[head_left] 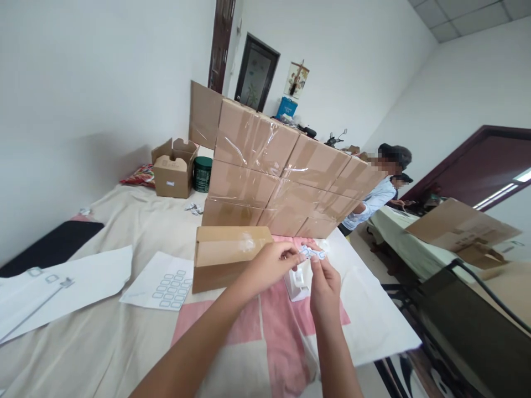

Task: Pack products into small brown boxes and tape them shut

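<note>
My left hand (276, 262) and my right hand (326, 276) come together over the cloth, fingertips closed on a small white strip with blue outlines (312, 253), which looks like labels. The strip stretches between the two hands. Just beneath them stands a small white plastic object (297, 284), partly hidden by my fingers; its kind is unclear. A closed cardboard box (228, 254) lies left of it, behind my left wrist. On the cloth to the left rests a white sheet with several blue-green rounded outlines (172, 284).
A wall of taped cartons (286, 177) rises behind the box. Further left are an open carton (172, 177), a green tub (202, 174), a larger paper sheet (95, 282) and a black flat item (50, 246). At right, a person in a light-blue sleeve (373, 202) stands beyond the table edge.
</note>
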A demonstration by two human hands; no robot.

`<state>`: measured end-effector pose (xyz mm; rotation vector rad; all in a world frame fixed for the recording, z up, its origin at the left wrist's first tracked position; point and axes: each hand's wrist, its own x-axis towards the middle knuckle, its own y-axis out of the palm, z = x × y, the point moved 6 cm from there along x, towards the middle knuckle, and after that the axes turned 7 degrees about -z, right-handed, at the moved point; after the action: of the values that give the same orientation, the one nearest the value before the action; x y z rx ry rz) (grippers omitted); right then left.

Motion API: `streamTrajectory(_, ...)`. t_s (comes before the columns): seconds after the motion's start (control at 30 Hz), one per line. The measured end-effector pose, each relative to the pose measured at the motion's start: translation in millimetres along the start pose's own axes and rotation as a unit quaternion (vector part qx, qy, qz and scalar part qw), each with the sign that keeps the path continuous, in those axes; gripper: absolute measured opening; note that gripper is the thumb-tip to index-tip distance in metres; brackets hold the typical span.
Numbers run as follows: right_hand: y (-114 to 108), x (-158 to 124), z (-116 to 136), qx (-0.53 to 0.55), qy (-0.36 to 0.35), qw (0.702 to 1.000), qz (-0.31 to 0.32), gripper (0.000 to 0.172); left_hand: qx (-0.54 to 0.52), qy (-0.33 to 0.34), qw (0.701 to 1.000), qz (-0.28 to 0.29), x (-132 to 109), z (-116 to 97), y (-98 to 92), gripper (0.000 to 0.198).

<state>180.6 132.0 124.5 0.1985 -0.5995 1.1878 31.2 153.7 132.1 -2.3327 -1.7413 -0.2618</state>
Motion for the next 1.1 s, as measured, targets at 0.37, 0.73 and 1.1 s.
streamTrajectory(0.37,-19,-5,-28,0.026,0.074,0.997,-0.027,0.024,0.145,0.033,0.989,-0.009,2,-6,7.4,0.03)
streamTrajectory(0.73,-35,-21,-25,0.059,0.139,0.98,0.133,0.028,0.139,0.033,0.968,0.206,-16,-12,38.1,0.031)
streamTrajectory(1.1,-74,-71,-69,0.028,0.2,0.967,0.155,0.043,0.046,-0.026,0.971,0.231,-10,67,100.4,0.03)
